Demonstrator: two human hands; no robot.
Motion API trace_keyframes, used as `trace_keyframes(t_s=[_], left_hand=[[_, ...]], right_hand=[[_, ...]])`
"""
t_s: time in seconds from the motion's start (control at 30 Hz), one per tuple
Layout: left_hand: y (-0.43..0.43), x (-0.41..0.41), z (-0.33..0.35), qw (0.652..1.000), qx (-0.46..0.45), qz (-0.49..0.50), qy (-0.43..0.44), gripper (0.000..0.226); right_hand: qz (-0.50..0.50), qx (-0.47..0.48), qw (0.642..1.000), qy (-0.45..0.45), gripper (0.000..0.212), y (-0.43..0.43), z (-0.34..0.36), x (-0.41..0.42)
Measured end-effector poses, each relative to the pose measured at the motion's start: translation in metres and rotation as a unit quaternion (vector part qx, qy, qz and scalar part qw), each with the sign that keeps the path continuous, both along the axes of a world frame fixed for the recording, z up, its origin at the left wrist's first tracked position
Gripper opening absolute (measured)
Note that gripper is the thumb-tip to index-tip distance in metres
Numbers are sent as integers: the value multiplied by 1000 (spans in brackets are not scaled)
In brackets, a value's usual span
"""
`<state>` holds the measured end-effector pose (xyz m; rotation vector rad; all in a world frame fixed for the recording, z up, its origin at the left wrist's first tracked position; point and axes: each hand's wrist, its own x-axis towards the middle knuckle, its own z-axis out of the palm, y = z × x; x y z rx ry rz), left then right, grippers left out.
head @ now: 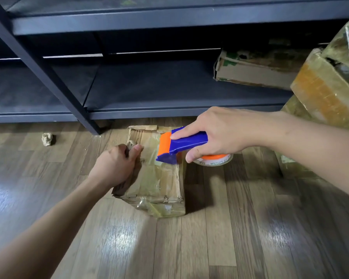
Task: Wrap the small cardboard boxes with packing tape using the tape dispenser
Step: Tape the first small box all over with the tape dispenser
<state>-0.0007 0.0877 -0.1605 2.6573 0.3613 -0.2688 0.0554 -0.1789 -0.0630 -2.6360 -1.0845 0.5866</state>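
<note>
Two hands work on a floor: left hand (pixel 117 165) grips the taped cardboard box (pixel 156 174) (below dark shelving (pixel 149 87)), right hand (pixel 220 133) clasps tape dispenser (pixel 179 147) w/ tape roll (pixel 216 160); more boxes (pixel 326 87) at right.

The one camera sits on my head, looking forward and steeply down at the brown wood-plank floor (pixel 230 228) close in front of me. Farther ahead it faces the dark metal shelving unit (pixel 129 25); both my forearms reach in from the lower edge.
</note>
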Motion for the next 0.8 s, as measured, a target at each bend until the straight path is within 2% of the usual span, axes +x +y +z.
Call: trace_keyframes(t_s=[0.13, 0.27, 0.33, 0.43, 0.6, 0.7, 0.8], left_hand=[[4, 0, 2, 1000, 14, 6, -15, 57], [6, -4, 2, 998, 29, 51, -18, 75], [-1, -6, 4, 995, 88, 38, -7, 89], [-14, -3, 5, 987, 163, 7, -6, 91], [-15, -4, 3, 992, 123, 17, -21, 90], [-6, -4, 4, 992, 122, -3, -26, 100], [1, -5, 3, 991, 125, -40, -33, 98]], right_hand=[[-2, 2, 1000, -7, 60, 1, -5, -2], [17, -12, 999, -33, 64, 7, -12, -7], [27, -19, 999, -36, 65, 10, -13, -8], [33, -21, 998, -43, 62, 14, -10, -5], [43, -35, 996, -67, 62, 20, -8, -7], [25, -18, 998, -46, 61, 15, -6, -5], [17, -1, 1000, -24, 61, 7, -8, -4]])
